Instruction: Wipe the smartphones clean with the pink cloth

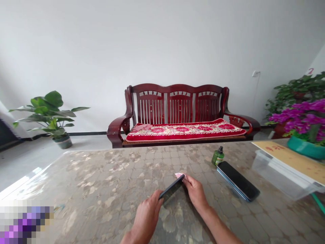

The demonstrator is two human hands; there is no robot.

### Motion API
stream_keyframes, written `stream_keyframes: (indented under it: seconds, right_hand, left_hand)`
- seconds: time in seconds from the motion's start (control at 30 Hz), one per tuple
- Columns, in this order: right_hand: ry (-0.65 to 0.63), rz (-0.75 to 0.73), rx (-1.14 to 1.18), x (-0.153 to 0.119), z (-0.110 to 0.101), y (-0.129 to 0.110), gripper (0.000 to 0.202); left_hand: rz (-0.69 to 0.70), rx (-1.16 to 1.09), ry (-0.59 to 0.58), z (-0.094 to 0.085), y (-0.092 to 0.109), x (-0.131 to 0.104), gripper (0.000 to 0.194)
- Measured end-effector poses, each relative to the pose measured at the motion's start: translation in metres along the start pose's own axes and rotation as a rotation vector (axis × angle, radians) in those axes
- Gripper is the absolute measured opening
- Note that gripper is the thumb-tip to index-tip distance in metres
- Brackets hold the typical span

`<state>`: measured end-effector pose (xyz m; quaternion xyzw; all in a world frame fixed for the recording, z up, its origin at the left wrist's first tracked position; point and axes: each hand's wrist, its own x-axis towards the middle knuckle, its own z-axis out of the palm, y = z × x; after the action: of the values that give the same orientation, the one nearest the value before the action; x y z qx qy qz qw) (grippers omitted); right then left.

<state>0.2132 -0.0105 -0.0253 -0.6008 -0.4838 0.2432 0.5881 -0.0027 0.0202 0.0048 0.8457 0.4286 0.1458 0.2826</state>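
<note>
My left hand (pixel 149 211) is closed around the near end of a slim dark phone (pixel 170 188), which is tilted and seen almost edge-on above the table. At the phone's far end, my right hand (pixel 196 193) pinches a small pink-and-white cloth (pixel 178 175) against the corner. Most of the cloth is hidden by the fingers and the phone. To the right of my right hand lies a stack of phones (pixel 238 181), the top one with its black screen up. Just behind the stack stands a small green bottle (pixel 217 157) with a black cap.
A patterned, glossy cover lies over the table (pixel 106 189). On the right are a clear plastic bin (pixel 276 173), a tan board (pixel 286 157) and purple flowers in a teal pot (pixel 304 147). Beyond stand a wooden bench (pixel 177 101) and a potted plant (pixel 63 141). The lower-left corner is pixelated.
</note>
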Motion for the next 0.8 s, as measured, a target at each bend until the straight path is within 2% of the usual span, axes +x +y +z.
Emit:
stream_keyframes:
  seconds: [0.1, 0.2, 0.27, 0.33, 0.43, 0.53, 0.67, 0.8]
  right_hand:
    - [0.015, -0.021, -0.025, 0.004, -0.004, 0.001, 0.046]
    - [0.044, -0.066, -0.039, 0.009, -0.007, -0.011, 0.042]
    - [0.026, -0.186, -0.103, 0.011, -0.008, -0.029, 0.033]
    - [-0.029, -0.391, -0.231, 0.010, -0.007, -0.053, 0.027]
    - [-0.093, -0.602, -0.428, 0.002, 0.001, -0.089, 0.031]
    - [-0.138, -0.736, -0.523, -0.008, 0.013, -0.112, 0.036]
    - [-0.156, -0.823, -0.545, -0.015, 0.023, -0.112, 0.040]
    - [-0.064, -0.770, -0.476, -0.013, 0.023, -0.092, 0.047]
  left_hand:
    - [0.017, -0.068, 0.032, 0.000, -0.004, 0.000, 0.022]
    - [0.027, -0.151, 0.070, 0.001, -0.009, -0.001, 0.019]
    - [0.008, -0.153, 0.096, 0.002, -0.012, 0.000, 0.018]
    - [-0.014, -0.137, 0.130, 0.004, -0.013, 0.001, 0.017]
    - [-0.014, -0.176, 0.199, 0.004, -0.010, 0.002, 0.019]
    - [-0.005, -0.283, 0.298, 0.000, -0.002, 0.002, 0.022]
    - [-0.020, -0.425, 0.417, -0.006, 0.007, 0.001, 0.027]
    - [-0.012, -0.472, 0.468, -0.009, 0.010, 0.001, 0.029]
